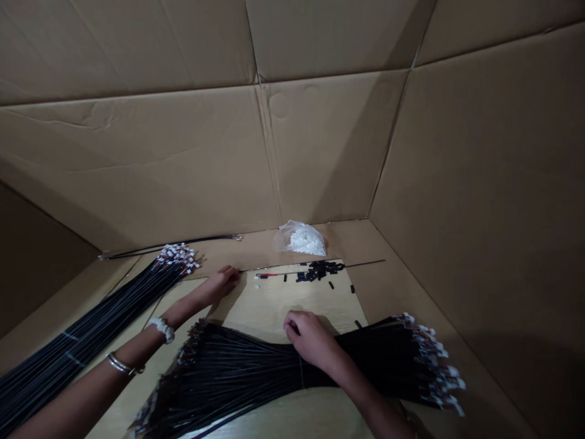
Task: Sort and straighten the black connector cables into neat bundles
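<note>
My left hand (223,281) rests at the far edge of the pale board, its fingers pressed together; whatever is between them is too small to tell. A thin dark line runs right from its fingertips. Curled, my right hand (307,334) lies over the middle of a thick bundle of black cables (247,360), and what its fingers hold is hidden. White connectors (441,366) fan out at that bundle's right end. Between and beyond my hands are a small red-and-black wire piece with a white tip (267,276) and a pile of short black sleeves (320,270).
A second bundle of black cables (105,311) with white connector ends lies at the left. A few loose cables (183,244) run along the back. A clear bag of small white parts (304,239) sits against the cardboard wall (183,164). Cardboard also rises at the right.
</note>
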The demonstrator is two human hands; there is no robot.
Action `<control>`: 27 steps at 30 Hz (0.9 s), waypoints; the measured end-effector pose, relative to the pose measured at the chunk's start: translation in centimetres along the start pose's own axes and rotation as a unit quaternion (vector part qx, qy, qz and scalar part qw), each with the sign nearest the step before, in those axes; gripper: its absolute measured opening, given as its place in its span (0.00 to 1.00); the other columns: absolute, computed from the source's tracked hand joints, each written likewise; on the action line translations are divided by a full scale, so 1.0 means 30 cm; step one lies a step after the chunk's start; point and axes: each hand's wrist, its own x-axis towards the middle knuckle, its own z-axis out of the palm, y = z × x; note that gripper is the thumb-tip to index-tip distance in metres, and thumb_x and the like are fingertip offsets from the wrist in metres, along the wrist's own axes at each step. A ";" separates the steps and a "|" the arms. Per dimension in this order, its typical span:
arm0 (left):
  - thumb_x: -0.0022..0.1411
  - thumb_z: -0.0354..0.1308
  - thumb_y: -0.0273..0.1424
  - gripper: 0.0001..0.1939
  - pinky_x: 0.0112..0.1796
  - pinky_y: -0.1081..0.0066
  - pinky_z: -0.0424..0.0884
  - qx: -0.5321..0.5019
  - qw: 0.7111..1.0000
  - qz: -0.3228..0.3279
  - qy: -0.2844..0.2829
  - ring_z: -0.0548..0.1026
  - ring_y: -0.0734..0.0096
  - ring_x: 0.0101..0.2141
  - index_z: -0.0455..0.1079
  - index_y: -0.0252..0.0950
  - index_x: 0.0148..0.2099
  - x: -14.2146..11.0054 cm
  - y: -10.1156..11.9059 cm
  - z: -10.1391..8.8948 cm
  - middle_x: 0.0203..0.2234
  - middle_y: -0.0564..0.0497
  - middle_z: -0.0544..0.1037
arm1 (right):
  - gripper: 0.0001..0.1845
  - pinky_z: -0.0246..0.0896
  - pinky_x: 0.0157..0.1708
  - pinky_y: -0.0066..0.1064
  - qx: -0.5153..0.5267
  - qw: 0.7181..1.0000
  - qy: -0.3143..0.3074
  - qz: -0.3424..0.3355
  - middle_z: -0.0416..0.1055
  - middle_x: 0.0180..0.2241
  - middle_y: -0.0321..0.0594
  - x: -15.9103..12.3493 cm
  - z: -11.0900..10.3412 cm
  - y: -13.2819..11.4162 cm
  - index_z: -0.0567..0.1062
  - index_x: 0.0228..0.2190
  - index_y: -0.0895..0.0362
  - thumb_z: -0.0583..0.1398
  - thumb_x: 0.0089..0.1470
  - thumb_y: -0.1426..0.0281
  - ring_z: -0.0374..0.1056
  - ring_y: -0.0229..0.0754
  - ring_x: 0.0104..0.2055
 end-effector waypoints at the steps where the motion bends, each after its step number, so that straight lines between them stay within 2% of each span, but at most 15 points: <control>1: 0.58 0.47 0.31 0.07 0.34 0.68 0.69 -0.003 1.000 -0.002 -0.008 0.72 0.67 0.30 0.65 0.36 0.32 -0.002 0.004 -0.004 0.32 0.45 0.74 | 0.10 0.54 0.33 0.25 0.000 1.000 0.002 -0.001 0.76 0.32 0.40 0.000 0.001 0.001 0.74 0.29 0.57 0.54 0.56 0.78 0.68 0.38 0.34; 8: 0.55 0.48 0.29 0.04 0.30 0.71 0.65 -0.016 0.998 0.013 -0.060 0.68 0.70 0.27 0.61 0.37 0.29 -0.001 0.057 -0.028 0.28 0.49 0.71 | 0.10 0.55 0.34 0.25 0.003 1.000 0.004 -0.012 0.76 0.33 0.39 0.005 0.010 0.012 0.74 0.29 0.57 0.54 0.55 0.79 0.69 0.38 0.35; 13: 0.55 0.48 0.25 0.04 0.29 0.71 0.63 0.019 0.995 0.009 -0.093 0.67 0.70 0.26 0.62 0.37 0.29 0.001 0.102 -0.047 0.25 0.50 0.72 | 0.11 0.54 0.34 0.25 -0.004 1.000 0.006 -0.011 0.76 0.33 0.39 0.005 0.012 0.012 0.74 0.29 0.57 0.54 0.56 0.78 0.69 0.38 0.35; 18: 0.62 0.46 0.24 0.09 0.33 0.70 0.66 0.101 0.988 0.078 -0.086 0.72 0.67 0.30 0.66 0.36 0.33 -0.020 0.125 -0.046 0.29 0.48 0.73 | 0.11 0.54 0.34 0.25 -0.008 1.000 0.006 -0.016 0.77 0.34 0.39 0.003 0.007 0.006 0.74 0.30 0.57 0.53 0.57 0.78 0.69 0.38 0.35; 22: 0.62 0.48 0.20 0.10 0.38 0.68 0.68 0.184 0.971 0.141 -0.056 0.74 0.63 0.35 0.68 0.36 0.37 -0.054 0.134 -0.026 0.33 0.45 0.74 | 0.11 0.54 0.34 0.26 -0.014 1.000 0.003 -0.015 0.77 0.34 0.39 0.006 0.009 0.007 0.75 0.30 0.57 0.53 0.57 0.78 0.69 0.38 0.36; 27: 0.60 0.47 0.18 0.11 0.38 0.64 0.69 0.219 0.968 0.118 -0.035 0.74 0.60 0.34 0.68 0.35 0.36 -0.064 0.155 0.003 0.32 0.43 0.74 | 0.11 0.55 0.35 0.25 -0.001 1.000 0.002 -0.012 0.77 0.34 0.40 0.009 0.015 0.013 0.74 0.30 0.57 0.53 0.58 0.78 0.69 0.38 0.36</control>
